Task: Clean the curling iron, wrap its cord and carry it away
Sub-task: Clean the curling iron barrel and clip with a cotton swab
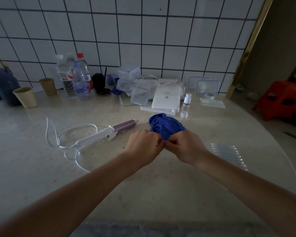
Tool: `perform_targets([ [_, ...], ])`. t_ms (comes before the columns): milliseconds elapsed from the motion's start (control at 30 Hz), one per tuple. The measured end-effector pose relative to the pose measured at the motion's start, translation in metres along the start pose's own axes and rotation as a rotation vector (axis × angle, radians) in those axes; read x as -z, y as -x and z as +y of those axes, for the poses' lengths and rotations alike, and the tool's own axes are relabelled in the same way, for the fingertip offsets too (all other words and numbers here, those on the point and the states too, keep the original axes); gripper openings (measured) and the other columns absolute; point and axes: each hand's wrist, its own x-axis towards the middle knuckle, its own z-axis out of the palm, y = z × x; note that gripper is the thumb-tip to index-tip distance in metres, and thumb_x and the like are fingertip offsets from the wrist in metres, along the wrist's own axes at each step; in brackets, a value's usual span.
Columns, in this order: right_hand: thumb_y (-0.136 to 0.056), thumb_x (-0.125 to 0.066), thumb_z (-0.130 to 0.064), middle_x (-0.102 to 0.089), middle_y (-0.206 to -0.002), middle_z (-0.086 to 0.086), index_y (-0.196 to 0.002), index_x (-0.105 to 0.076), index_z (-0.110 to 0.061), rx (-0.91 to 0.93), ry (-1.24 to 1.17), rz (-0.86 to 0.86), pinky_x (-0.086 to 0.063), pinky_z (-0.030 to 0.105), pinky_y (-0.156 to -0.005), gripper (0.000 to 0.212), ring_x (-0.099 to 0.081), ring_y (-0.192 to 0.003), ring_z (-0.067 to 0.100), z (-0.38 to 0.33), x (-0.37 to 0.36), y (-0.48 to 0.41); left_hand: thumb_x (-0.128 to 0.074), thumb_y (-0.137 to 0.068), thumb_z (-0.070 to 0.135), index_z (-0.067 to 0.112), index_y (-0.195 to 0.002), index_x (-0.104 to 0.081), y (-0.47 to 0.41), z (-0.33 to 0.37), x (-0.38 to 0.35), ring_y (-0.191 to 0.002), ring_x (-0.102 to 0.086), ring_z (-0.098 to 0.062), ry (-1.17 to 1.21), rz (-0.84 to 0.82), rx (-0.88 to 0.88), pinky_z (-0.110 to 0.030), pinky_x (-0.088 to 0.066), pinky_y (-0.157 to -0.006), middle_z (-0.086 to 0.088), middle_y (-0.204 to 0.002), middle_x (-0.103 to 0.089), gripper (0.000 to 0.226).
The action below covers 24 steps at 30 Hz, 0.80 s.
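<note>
Both bare forearms reached in from the near edge of the pale marbled countertop, and I saw them converge toward its middle. My left hand and right hand were curled into loose fists almost touching each other, the fingertips of both pinched onto the near edge of a crumpled blue cloth; the rest of that cloth lay bunched on the surface just beyond the knuckles. Left of the hands, and apart from them, the curling iron lay flat on the countertop, its white handle pointing toward the left edge and its purple barrel angled toward the cloth, the tip stopping short of it. Its white cord ran loose from the handle in several open loops toward the left and near side, unwrapped. Along the far edge, against the white tiled wall, I could make out two paper cups, a cluster of clear water bottles, stacked clear plastic containers, a flat white box and a small white pill bottle with a loose cap just nearer. Toward the right edge a strip of clear packaging lay flat. Off the far right corner stood a red plastic stool on the floor.
</note>
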Motion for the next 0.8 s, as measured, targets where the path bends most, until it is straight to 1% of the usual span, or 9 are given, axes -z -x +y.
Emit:
perform_targets([
  [200,-0.097,-0.063,-0.042,-0.039,-0.043,-0.004,-0.048,-0.041,-0.018,-0.062,0.005,0.01,-0.03,0.032,-0.049,0.059,-0.034,-0.041,0.012,0.005,-0.009,0.004,-0.044,-0.103,0.034,0.019,-0.076,-0.064,-0.004,0.01,-0.015,-0.063,-0.057,-0.019,-0.031,-0.039,0.007,-0.032,-0.038,-0.055,0.004,-0.064,-0.054,0.037],
  [267,-0.096,-0.064,-0.04,-0.039,-0.042,-0.005,-0.049,-0.043,-0.017,-0.053,-0.019,0.0,-0.029,0.03,-0.048,0.056,-0.034,-0.04,0.012,0.008,-0.01,0.007,-0.045,-0.103,0.036,0.02,-0.08,-0.066,-0.003,0.008,-0.016,-0.063,-0.057,-0.018,-0.007,-0.055,-0.014,-0.032,-0.041,-0.055,0.005,-0.065,-0.056,0.035],
  [367,-0.098,-0.065,-0.039,-0.042,-0.046,-0.005,-0.055,-0.05,-0.011,-0.04,-0.104,-0.038,-0.032,0.033,-0.051,0.053,-0.035,-0.043,0.009,0.014,-0.007,0.007,-0.047,-0.105,0.036,0.021,-0.09,-0.07,-0.001,0.001,-0.01,-0.067,-0.06,-0.016,0.064,-0.09,-0.057,-0.034,-0.047,-0.059,0.003,-0.074,-0.064,0.031],
  [467,-0.097,-0.065,-0.053,-0.046,-0.05,-0.01,-0.059,-0.054,-0.024,-0.004,-0.236,-0.1,-0.031,0.022,-0.051,0.049,-0.039,-0.047,0.005,0.013,-0.003,0.007,-0.05,-0.106,0.029,0.02,-0.103,-0.072,0.0,-0.009,0.0,-0.077,-0.063,-0.018,0.153,-0.109,-0.145,-0.036,-0.049,-0.07,0.0,-0.087,-0.072,0.024],
  [533,-0.097,-0.068,-0.051,-0.051,-0.053,-0.011,-0.061,-0.059,-0.036,0.012,-0.318,-0.126,-0.033,0.019,-0.051,0.04,-0.043,-0.048,0.003,0.009,-0.006,0.005,-0.05,-0.105,0.028,0.021,-0.117,-0.065,0.002,-0.016,0.002,-0.078,-0.062,-0.018,0.225,-0.102,-0.166,-0.035,-0.045,-0.069,0.002,-0.09,-0.07,0.021],
  [600,-0.099,-0.069,-0.042,-0.059,-0.057,-0.011,-0.065,-0.065,-0.044,0.022,-0.347,-0.104,-0.036,0.017,-0.052,0.034,-0.049,-0.05,0.002,0.003,-0.013,0.003,-0.052,-0.104,0.032,0.027,-0.133,-0.052,0.01,-0.023,0.0,-0.069,-0.055,-0.012,0.258,-0.098,-0.153,-0.03,-0.037,-0.061,0.01,-0.077,-0.06,0.03],
  [667,-0.099,-0.07,-0.036,-0.066,-0.062,-0.013,-0.073,-0.07,-0.043,0.001,-0.342,-0.051,-0.041,0.017,-0.055,0.027,-0.055,-0.052,0.002,0.001,-0.022,-0.001,-0.06,-0.096,0.042,0.034,-0.141,-0.04,0.019,-0.034,-0.002,-0.064,-0.051,-0.004,0.253,-0.101,-0.124,-0.026,-0.033,-0.057,0.013,-0.07,-0.054,0.05],
  [733,-0.098,-0.071,-0.033,-0.071,-0.068,-0.017,-0.076,-0.072,-0.04,-0.039,-0.354,-0.017,-0.044,0.013,-0.059,0.023,-0.06,-0.057,-0.001,-0.002,-0.032,-0.006,-0.06,-0.085,0.055,0.04,-0.141,-0.037,0.029,-0.058,0.0,-0.067,-0.052,0.0,0.236,-0.04,-0.072,-0.023,-0.037,-0.058,0.017,-0.077,-0.056,0.062],
  [800,-0.098,-0.072,-0.032,-0.073,-0.072,-0.022,-0.076,-0.073,-0.04,-0.061,-0.378,-0.005,-0.045,0.009,-0.062,0.023,-0.064,-0.062,-0.004,-0.007,-0.04,-0.011,-0.057,-0.081,0.061,0.043,-0.136,-0.042,0.034,-0.087,0.008,-0.078,-0.055,0.002,0.217,0.06,-0.006,-0.018,-0.039,-0.065,0.027,-0.091,-0.056,0.06],
])
